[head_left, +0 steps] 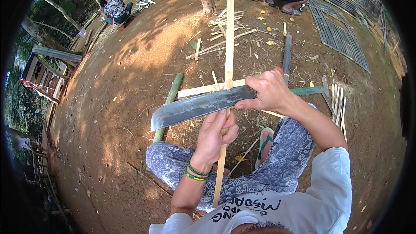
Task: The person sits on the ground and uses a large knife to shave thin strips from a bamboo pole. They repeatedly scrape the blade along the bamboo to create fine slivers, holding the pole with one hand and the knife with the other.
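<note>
Dark lettering crosses the white shirt [299,208]; marks on the green wristbands [196,176] are too small to read. The left hand [218,132] pinches a pale strip [229,30] just below the machete [199,105], whose handle end the right hand [266,91] grips, above brown earth [108,147] outdoors, scattered with leaves.

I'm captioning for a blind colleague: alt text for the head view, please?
Seen from above, the right hand holds a machete across a long pale strip, which the left hand grips just below the crossing. More pale strips lie on the brown dirt.
</note>
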A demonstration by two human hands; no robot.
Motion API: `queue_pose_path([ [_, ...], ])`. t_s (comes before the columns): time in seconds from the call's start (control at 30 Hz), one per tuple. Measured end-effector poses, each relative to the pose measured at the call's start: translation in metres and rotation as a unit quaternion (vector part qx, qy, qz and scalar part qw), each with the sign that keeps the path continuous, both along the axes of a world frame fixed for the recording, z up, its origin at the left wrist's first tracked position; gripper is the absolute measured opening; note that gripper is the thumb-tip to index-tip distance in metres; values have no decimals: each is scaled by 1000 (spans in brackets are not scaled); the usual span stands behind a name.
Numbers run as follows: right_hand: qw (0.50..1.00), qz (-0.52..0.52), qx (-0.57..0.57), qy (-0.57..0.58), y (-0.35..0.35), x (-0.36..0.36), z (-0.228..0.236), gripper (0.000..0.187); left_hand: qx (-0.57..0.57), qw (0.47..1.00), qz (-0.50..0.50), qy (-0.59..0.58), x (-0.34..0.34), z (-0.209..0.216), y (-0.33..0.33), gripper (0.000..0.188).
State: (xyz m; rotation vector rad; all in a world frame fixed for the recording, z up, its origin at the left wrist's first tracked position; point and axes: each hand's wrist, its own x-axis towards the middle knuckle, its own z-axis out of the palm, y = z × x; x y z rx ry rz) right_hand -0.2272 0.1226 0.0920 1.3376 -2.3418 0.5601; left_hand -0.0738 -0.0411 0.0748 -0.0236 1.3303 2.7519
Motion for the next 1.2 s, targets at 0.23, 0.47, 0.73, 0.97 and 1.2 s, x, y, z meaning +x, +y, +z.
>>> queue_pose_path([
  [0.23,997,-11,-18,70,8,-23,-12,75,-27,999,17,-9,7,3,4,23],
  [0.47,990,-17,4,141,25,-61,-21,78,-13,998,63,8,20,-3,-14,47],
  [0.73,925,-270,-201,-176,84,-92,10,83,12,997,78,-15,50,-16,-36,52],
  [0.97,996,-4,-29,-89,13,27,-9,72,-18,999,26,-7,7,6,6,49],
  [1.2,998,-11,-52,-20,11,12,-8,70,-50,999,12,-10,8,5,8,48],
])
